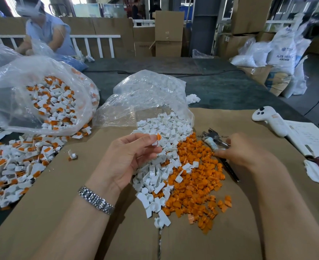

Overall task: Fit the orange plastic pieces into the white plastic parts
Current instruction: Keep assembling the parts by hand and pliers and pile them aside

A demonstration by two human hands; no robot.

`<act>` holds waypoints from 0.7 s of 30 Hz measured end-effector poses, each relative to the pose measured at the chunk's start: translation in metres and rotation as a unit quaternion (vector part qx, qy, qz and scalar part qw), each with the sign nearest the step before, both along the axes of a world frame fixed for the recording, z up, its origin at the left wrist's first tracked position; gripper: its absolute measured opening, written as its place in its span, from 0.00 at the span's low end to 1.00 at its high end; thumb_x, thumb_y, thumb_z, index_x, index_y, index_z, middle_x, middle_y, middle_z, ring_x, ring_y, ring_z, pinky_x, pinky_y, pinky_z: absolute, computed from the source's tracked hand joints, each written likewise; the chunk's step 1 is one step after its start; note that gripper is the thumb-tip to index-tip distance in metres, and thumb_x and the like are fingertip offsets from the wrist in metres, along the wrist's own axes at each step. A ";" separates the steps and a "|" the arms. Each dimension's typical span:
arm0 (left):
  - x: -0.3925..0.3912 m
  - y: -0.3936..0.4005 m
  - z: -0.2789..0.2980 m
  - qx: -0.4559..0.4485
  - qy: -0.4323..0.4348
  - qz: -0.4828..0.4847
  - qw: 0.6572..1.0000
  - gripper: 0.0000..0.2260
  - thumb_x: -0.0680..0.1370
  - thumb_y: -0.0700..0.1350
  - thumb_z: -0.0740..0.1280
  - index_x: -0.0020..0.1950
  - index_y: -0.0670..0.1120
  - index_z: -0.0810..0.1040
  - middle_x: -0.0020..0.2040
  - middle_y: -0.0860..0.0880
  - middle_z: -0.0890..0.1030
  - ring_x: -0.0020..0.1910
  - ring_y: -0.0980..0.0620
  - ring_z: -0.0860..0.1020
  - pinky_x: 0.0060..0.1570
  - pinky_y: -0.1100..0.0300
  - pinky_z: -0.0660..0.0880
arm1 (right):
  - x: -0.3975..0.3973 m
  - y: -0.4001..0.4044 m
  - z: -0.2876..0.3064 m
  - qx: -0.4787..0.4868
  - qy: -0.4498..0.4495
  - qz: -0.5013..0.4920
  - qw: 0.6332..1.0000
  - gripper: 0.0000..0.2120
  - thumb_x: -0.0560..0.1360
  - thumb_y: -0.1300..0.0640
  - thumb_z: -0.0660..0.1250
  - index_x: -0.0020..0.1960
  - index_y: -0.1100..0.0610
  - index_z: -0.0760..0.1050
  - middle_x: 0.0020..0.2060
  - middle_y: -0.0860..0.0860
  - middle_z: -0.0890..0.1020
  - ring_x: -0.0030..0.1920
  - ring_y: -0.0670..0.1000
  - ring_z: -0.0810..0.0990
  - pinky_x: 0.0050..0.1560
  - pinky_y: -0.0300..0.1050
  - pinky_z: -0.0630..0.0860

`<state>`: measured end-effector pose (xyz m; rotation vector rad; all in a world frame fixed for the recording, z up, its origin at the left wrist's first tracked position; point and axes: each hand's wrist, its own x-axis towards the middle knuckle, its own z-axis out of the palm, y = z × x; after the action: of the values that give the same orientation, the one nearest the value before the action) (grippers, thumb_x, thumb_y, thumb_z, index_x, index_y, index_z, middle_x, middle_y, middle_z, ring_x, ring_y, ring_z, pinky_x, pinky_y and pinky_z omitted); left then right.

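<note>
The left hand (130, 156) was raised palm-up above the cardboard-covered table (61, 194), its thumb and fingertips pinching a white part with an orange piece in it (156, 140), likely held high to check the fit. The right hand (243, 149) lay knuckles-up at the edge of the loose orange pieces (196, 177), fingers curled, seemingly picking (whether it held anything could not be told). The white parts (160, 132) spilled from a clear bag (145, 94) beside them, both piles in easy reach.

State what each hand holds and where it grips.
Left hand pinches a white part with an orange piece at the fingertips. Right hand: cannot tell.
</note>
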<state>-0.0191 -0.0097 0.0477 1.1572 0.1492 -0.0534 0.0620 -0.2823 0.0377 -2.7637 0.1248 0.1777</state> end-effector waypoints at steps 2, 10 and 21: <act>0.000 -0.001 0.000 -0.002 0.001 -0.001 1.000 0.07 0.65 0.41 0.79 0.41 0.42 0.88 0.42 0.38 0.86 0.37 0.48 0.86 0.34 0.64 0.82 | -0.002 0.001 0.001 -0.005 0.027 0.011 1.000 0.15 0.70 0.49 0.79 0.43 0.58 0.77 0.39 0.55 0.80 0.40 0.54 0.78 0.37 0.47 0.71; 0.000 0.000 0.000 -0.014 -0.018 0.013 1.000 0.09 0.63 0.43 0.80 0.42 0.43 0.88 0.42 0.43 0.86 0.38 0.50 0.86 0.34 0.65 0.81 | -0.019 0.012 0.021 0.020 -0.052 -0.004 0.998 0.14 0.78 0.48 0.67 0.41 0.58 0.73 0.35 0.52 0.77 0.34 0.51 0.75 0.31 0.44 0.65; 0.001 -0.002 -0.001 -0.020 -0.068 0.041 0.997 0.09 0.67 0.46 0.79 0.44 0.45 0.88 0.43 0.46 0.86 0.41 0.53 0.86 0.32 0.68 0.76 | -0.075 0.060 0.063 0.291 0.106 0.202 0.929 0.14 0.83 0.52 0.61 0.55 0.63 0.79 0.46 0.59 0.85 0.47 0.60 0.84 0.55 0.59 0.81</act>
<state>-0.0182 -0.0113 0.0464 1.1097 0.0747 0.0956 -0.0132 -0.2221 0.1007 -2.1365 -0.3867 0.5279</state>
